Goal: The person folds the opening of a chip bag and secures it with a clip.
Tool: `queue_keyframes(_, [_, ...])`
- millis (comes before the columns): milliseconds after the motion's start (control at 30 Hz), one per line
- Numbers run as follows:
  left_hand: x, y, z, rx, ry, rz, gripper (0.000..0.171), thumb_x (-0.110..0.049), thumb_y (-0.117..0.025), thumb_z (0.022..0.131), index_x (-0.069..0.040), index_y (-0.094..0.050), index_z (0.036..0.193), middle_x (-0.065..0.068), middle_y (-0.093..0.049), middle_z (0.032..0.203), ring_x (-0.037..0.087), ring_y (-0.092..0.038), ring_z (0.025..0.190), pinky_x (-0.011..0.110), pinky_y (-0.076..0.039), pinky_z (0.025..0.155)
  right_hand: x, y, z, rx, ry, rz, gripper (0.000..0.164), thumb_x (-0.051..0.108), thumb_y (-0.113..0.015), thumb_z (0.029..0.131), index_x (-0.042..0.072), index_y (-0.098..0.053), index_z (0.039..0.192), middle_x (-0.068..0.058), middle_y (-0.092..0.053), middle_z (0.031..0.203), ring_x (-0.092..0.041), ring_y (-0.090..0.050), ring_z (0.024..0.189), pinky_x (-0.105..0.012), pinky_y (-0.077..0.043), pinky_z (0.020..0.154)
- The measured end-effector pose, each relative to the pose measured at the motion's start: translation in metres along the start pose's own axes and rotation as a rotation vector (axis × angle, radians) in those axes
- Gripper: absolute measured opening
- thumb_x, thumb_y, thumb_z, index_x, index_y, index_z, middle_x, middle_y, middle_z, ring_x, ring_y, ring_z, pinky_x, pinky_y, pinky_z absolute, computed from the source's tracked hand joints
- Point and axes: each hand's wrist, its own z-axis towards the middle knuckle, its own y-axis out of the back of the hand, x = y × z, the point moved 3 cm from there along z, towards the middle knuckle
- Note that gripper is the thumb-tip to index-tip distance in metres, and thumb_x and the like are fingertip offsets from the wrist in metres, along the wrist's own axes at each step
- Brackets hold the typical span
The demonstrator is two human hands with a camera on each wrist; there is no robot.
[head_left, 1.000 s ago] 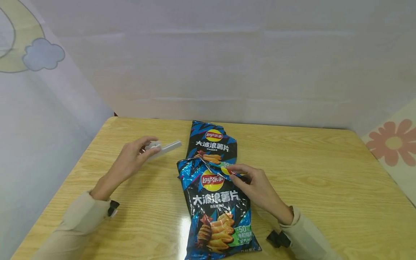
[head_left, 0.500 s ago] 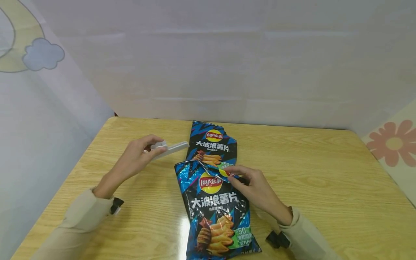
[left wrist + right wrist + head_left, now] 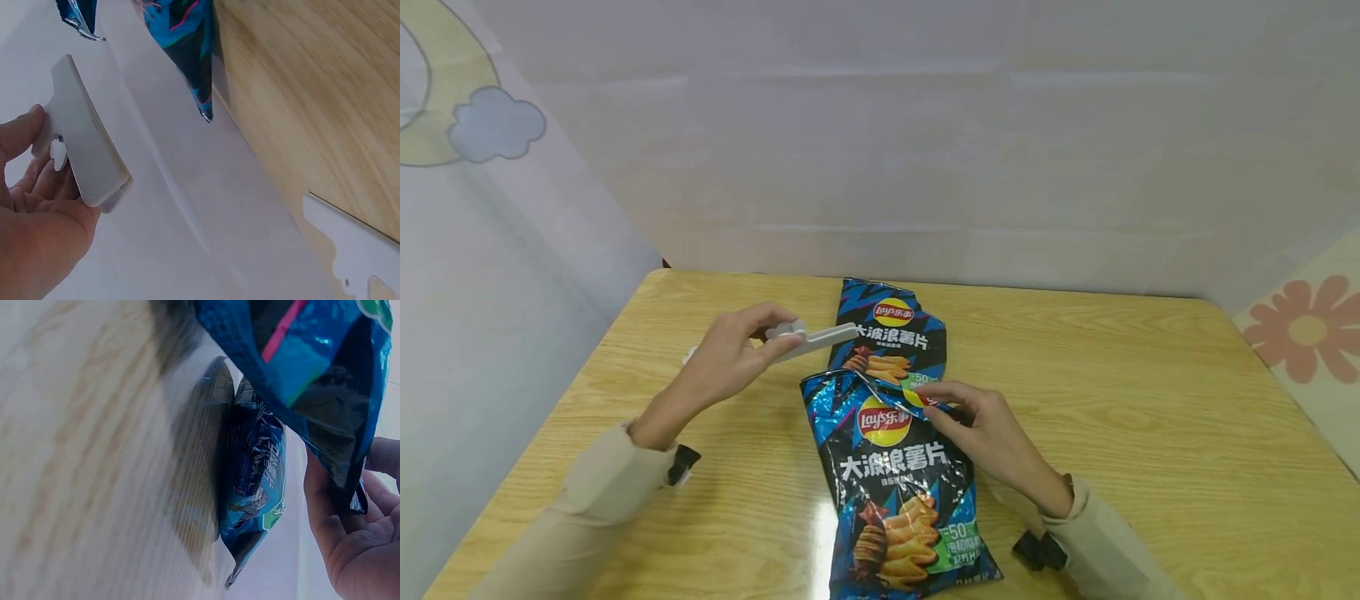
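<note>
My left hand [image 3: 730, 354] pinches a white bag clip [image 3: 823, 337] between thumb and fingers. The clip's long bar points right, and its tip overlaps the rear chip bag [image 3: 897, 340] in the head view. With its thumb and fingers, my right hand [image 3: 992, 429] pinches the folded-over top of the front chip bag [image 3: 895, 487], a blue and black Lay's bag. In the right wrist view, a corner of this bag [image 3: 312, 381] hangs between the fingers. The left wrist view shows the clip [image 3: 90, 140] held above the table, a small hook along its side.
A second white clip [image 3: 359, 240] lies on the wooden table [image 3: 1112, 417], mostly hidden behind my left hand in the head view. The rear bag lies flat just beyond the front one. A pale curtain [image 3: 880, 167] rises behind the table's far edge.
My left hand has moved right with the clip, bringing its tip over the rear bag. The front bag's top has shifted slightly left and nearer; my right hand keeps its pinch.
</note>
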Motion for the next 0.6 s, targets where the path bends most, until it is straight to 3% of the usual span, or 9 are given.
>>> queue_keyframes(300, [-0.012,-0.005,0.007,0.043,-0.015,-0.005,0.023,-0.022,-0.068,0.094,-0.008,-0.072,0.112,0.009,-0.073,0.102,0.021,-0.062,0.08,0.032,-0.048,0.069,0.001,0.001,0.0,-0.002,0.003,-0.002,0.026,0.011,-0.064,0.097,0.005,-0.068,0.122,-0.011,-0.071,0.121,-0.024,-0.07,0.105,-0.027,-0.057,0.083])
queue_keyframes(600, [-0.022,-0.008,0.015,0.12,-0.034,-0.021,0.018,-0.02,-0.065,0.096,-0.012,-0.074,0.109,0.006,-0.074,0.106,0.021,-0.063,0.086,0.033,-0.051,0.075,0.001,0.0,0.0,-0.006,-0.007,-0.004,0.026,0.01,-0.064,0.097,0.005,-0.068,0.122,-0.012,-0.071,0.121,-0.024,-0.071,0.104,-0.031,-0.059,0.083])
